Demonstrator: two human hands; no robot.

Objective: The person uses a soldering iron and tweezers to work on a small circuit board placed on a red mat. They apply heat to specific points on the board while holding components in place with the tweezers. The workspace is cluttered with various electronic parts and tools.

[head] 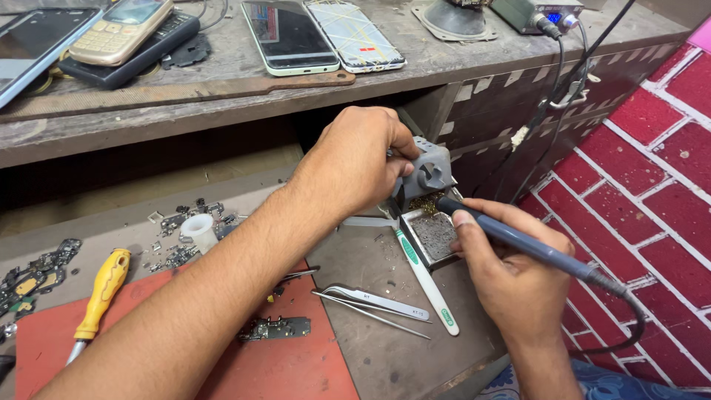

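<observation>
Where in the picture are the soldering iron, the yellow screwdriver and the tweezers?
soldering iron (518,241): head view, on its blue-grey handle.
yellow screwdriver (104,292): head view, on the middle of its handle.
tweezers (378,301): head view, on the flat metal arm.

Four phones (289,35) on shelf (one keypad type), two tweezers (378,302), one yellow screwdriver (102,292), one soldering iron (518,241).

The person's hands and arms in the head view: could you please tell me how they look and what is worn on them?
Both are bare: the left hand and the right hand have no gloves, rings or watch that I can see. Both forearms are uncovered as far as the frame's edge, with no sleeve in view. The nails are short.
</observation>
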